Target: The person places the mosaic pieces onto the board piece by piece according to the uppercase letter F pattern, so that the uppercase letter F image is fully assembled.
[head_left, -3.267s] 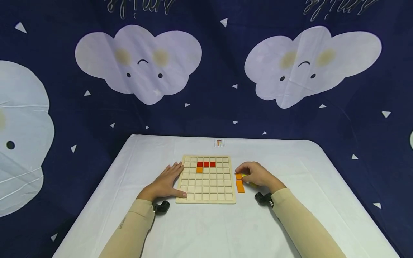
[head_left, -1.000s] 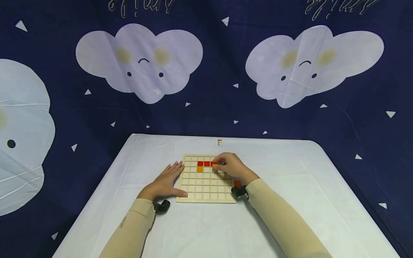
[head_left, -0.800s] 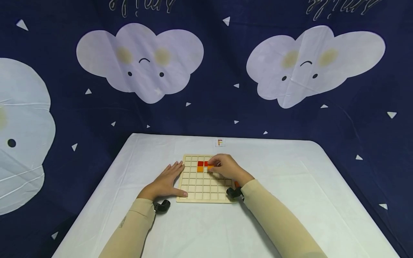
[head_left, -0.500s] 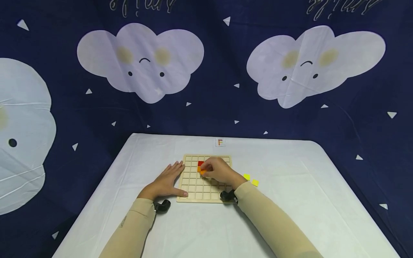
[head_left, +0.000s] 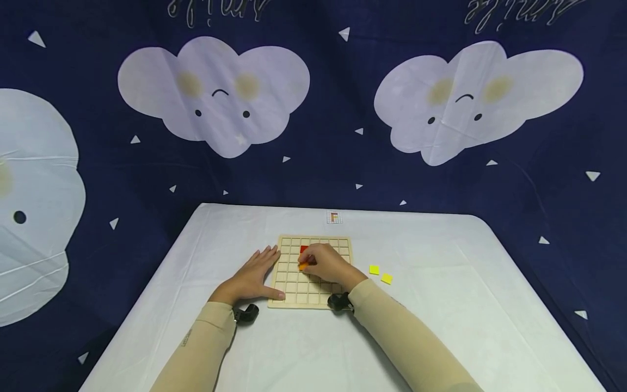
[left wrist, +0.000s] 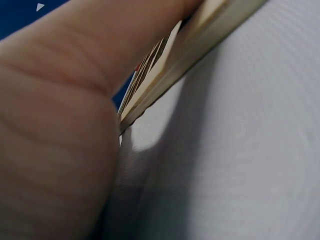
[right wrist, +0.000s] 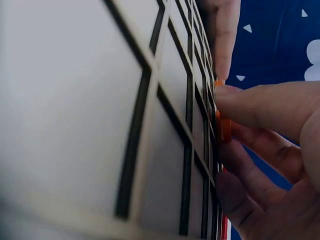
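Observation:
A square wooden grid board lies on the white table. My left hand rests on its left edge, fingers spread and thumb at the near left corner. Over the left middle of the grid, my right hand pinches an orange tile between thumb and fingers. The right wrist view shows that pinched orange tile right at the grid surface. A red tile shows above my fingertips in the head view; the other red tiles are hidden under the hand.
Two yellow tiles lie right of the board, near my right sleeve. A small printed pattern card sits at the table's far edge. Behind hangs a dark blue cloth with clouds.
My right hand has moved from the tiles beside the board to the grid with an orange tile, sliding left and nearer over the last second. My left hand has stayed in place.

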### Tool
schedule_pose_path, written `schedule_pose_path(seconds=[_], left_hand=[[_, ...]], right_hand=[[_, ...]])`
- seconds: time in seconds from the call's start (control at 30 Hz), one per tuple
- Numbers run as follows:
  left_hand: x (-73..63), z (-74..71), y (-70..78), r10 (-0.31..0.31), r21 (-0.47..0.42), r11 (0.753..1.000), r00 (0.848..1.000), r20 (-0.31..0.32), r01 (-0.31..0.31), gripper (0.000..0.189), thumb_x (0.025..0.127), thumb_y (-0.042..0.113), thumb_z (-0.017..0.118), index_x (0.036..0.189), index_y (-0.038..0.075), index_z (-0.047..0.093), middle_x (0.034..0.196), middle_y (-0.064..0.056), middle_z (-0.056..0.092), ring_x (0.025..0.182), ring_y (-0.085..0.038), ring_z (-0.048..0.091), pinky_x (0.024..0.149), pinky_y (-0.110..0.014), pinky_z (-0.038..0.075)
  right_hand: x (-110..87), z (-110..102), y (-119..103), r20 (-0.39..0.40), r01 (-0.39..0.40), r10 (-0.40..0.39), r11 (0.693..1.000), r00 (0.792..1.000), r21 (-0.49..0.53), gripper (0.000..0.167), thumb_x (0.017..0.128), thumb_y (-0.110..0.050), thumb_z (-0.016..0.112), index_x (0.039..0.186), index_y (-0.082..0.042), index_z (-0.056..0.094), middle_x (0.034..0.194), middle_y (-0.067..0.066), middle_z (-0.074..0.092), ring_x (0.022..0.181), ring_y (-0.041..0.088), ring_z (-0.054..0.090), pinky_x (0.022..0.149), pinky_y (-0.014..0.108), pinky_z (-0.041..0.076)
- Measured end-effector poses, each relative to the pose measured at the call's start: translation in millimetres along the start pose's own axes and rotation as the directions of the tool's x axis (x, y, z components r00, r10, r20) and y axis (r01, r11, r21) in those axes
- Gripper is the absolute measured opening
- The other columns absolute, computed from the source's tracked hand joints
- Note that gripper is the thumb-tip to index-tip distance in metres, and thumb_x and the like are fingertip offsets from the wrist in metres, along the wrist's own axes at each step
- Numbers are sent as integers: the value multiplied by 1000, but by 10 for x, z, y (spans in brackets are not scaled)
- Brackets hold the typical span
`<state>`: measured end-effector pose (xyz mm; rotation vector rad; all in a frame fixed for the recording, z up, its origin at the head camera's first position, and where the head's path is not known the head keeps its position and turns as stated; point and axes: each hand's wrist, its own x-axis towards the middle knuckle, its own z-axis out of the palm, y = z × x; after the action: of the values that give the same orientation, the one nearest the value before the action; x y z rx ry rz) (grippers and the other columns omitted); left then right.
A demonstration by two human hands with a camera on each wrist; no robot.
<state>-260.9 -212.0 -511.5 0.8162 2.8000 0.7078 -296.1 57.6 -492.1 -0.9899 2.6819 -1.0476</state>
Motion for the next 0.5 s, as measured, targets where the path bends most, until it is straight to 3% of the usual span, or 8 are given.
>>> schedule_pose_path(seconds=[0.5], left_hand=[[4, 12, -26, 6, 4, 1000, 1000, -1, -6, 130, 74, 71, 85, 165, -1, 27, 173, -18, 16, 159, -34, 8, 128, -48, 3]], right_hand=[[-8, 11, -33, -1, -42, 42, 999, 999, 15, 21, 91, -5, 84, 110, -13, 80, 105, -8, 72, 95, 9, 65, 87, 29, 56]])
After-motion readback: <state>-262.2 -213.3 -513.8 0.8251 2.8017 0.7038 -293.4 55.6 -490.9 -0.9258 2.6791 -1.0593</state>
